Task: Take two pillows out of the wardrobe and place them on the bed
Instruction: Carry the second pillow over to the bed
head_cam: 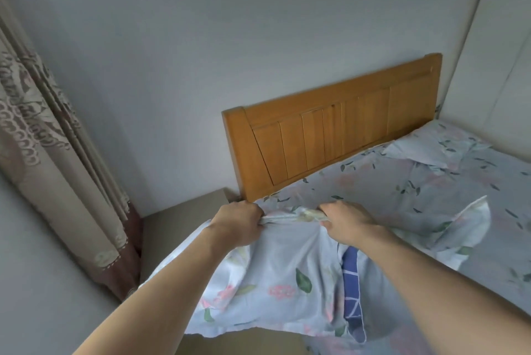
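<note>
A pale blue floral pillow (275,277) hangs over the near left corner of the bed (431,191). My left hand (238,224) and my right hand (344,221) both grip its bunched top edge, held just above the sheet near the headboard. A dark blue inner fabric shows through an opening on the pillow's right side. A second floral pillow (431,150) lies at the head of the bed, far right, against the wall. The bed's sheet has the same floral print. The wardrobe is out of view.
A wooden headboard (330,136) stands against the grey wall. Patterned curtains (51,170) hang at the left. A low grey bedside surface (184,222) sits between curtain and bed. A light wall panel (500,67) borders the bed's right side.
</note>
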{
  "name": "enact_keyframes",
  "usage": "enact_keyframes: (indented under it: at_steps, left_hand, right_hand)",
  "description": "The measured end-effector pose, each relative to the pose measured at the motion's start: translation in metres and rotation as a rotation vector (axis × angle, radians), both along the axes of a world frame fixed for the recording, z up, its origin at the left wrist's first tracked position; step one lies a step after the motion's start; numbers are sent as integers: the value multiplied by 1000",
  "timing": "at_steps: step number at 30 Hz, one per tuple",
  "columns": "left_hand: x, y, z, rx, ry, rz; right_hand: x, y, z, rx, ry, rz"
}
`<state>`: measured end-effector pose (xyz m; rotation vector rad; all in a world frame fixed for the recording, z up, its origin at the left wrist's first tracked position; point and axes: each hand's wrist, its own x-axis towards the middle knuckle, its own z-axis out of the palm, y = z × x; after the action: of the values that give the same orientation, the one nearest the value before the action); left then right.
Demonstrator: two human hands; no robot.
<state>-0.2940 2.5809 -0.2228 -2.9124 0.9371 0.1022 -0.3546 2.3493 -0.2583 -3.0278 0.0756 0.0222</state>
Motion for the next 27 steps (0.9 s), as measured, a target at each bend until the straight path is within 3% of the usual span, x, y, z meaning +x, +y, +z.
enact_keyframes:
  at_steps: [12,23,27]
  left_hand:
    - [212,-120,-5,20,118,-55]
    - [437,-223,-95,17,246,-141]
    - [518,-266,-128,33,190,-183]
  right_hand:
    - [189,-114,-9,-27,-68,-48]
    - [404,-210,-100,-8,29,-139]
    - [491,-252,-122,-45,71,-107]
